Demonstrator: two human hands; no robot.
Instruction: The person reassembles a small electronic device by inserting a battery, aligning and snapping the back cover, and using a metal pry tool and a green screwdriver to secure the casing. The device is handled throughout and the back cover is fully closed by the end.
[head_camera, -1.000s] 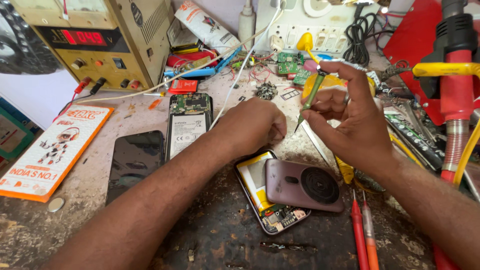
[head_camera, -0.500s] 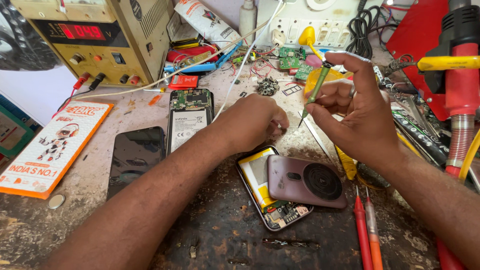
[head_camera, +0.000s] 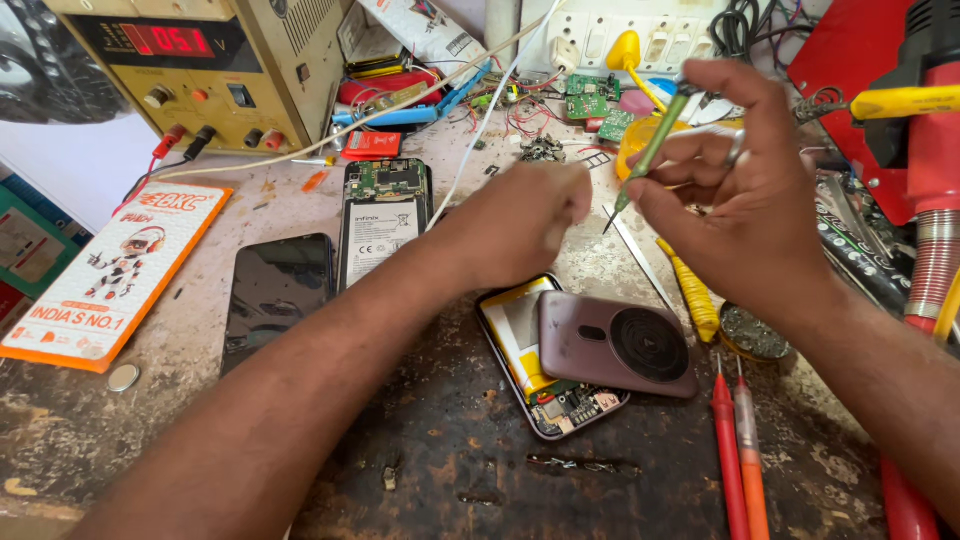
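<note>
My right hand holds a thin green-handled screwdriver by its shaft, tip pointing down and left toward my left hand. My left hand is closed in a loose fist just left of the tip; whether it pinches something small is hidden. Below both hands lies an opened phone with its yellow battery and circuit board showing. A mauve back cover with a round camera ring rests across it.
A second opened phone and a black screen panel lie at left beside an orange box. A power supply stands at the back left. Red and orange screwdrivers, yellow tweezers and a red hot-air tool are at right.
My head has moved closer, so both hands look larger. The screwdriver tip has drawn a little nearer to my left fist.
</note>
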